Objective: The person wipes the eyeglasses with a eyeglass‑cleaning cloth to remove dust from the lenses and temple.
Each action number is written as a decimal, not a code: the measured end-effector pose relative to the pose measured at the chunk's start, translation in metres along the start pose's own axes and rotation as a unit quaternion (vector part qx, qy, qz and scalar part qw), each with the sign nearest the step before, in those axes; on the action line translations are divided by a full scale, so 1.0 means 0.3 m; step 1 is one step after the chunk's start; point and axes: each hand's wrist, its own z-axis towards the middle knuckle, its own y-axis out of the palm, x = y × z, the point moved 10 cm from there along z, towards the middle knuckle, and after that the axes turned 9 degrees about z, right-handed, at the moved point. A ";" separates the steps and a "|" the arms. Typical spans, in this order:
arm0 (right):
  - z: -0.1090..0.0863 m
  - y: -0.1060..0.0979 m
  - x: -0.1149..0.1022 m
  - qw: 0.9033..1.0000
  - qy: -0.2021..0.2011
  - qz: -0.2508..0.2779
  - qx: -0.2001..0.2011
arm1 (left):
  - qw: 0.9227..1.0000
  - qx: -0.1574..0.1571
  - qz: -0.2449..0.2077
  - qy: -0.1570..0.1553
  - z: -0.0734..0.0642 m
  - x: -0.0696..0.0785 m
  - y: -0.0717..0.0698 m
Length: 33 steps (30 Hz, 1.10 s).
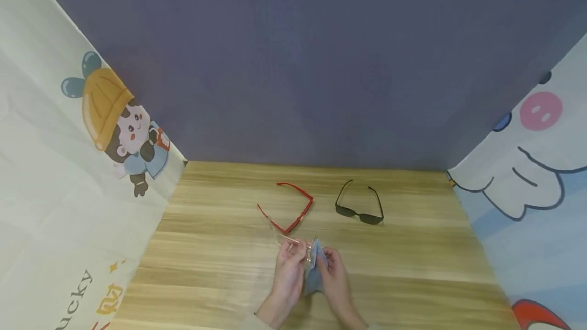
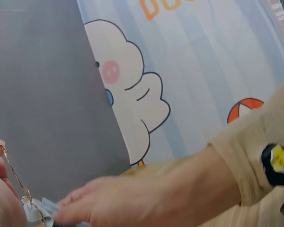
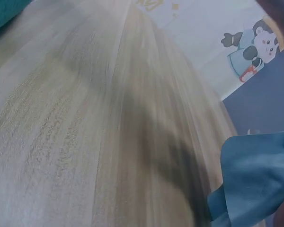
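Near the table's front, my left hand (image 1: 290, 269) grips a pair of thin gold-framed glasses (image 1: 290, 239) by the frame. A light blue cloth (image 1: 314, 280) hangs from my right hand (image 1: 336, 276), which pinches it against the glasses' front. In the left wrist view the gold temple of the glasses (image 2: 15, 175) runs from the left fingers down to the cloth (image 2: 48, 206). The right wrist view shows a draped corner of the cloth (image 3: 255, 175); most of the right hand is out of that view.
Red-framed glasses (image 1: 300, 216) lie beyond my left hand with temples spread. Black sunglasses (image 1: 359, 215) lie farther right, temples pointing away. The wooden table (image 1: 206, 248) ends at a dark grey back panel (image 1: 293, 65), with printed cartoon sheets on both sides.
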 end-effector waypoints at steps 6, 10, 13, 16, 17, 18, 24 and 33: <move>-0.008 -0.012 -0.028 1.000 -0.026 0.017 0.000 | 0.999 -0.006 0.037 -0.003 0.006 -0.015 -0.022; -0.008 -0.036 -0.035 0.999 -0.030 0.015 0.008 | 0.998 -0.007 0.056 -0.010 0.007 -0.028 -0.037; -0.010 -0.048 -0.034 1.000 -0.027 0.007 0.010 | 0.997 -0.007 0.070 -0.016 0.006 -0.034 -0.045; -0.011 -0.059 -0.027 1.000 -0.022 -0.004 0.013 | 0.995 -0.008 0.095 -0.028 0.006 -0.042 -0.056; -0.011 -0.062 -0.026 1.000 -0.019 -0.006 0.014 | 0.994 -0.008 0.105 -0.032 0.005 -0.044 -0.059; -0.011 -0.066 -0.025 1.000 -0.017 -0.006 0.015 | 0.993 -0.010 0.113 -0.036 0.005 -0.045 -0.062; -0.005 -0.087 -0.051 0.999 -0.029 -0.010 0.015 | 0.985 -0.026 0.169 -0.038 0.007 -0.039 -0.070; -0.001 -0.095 -0.229 0.977 -0.206 -0.044 0.023 | 0.952 -0.061 0.298 0.040 -0.001 0.002 -0.043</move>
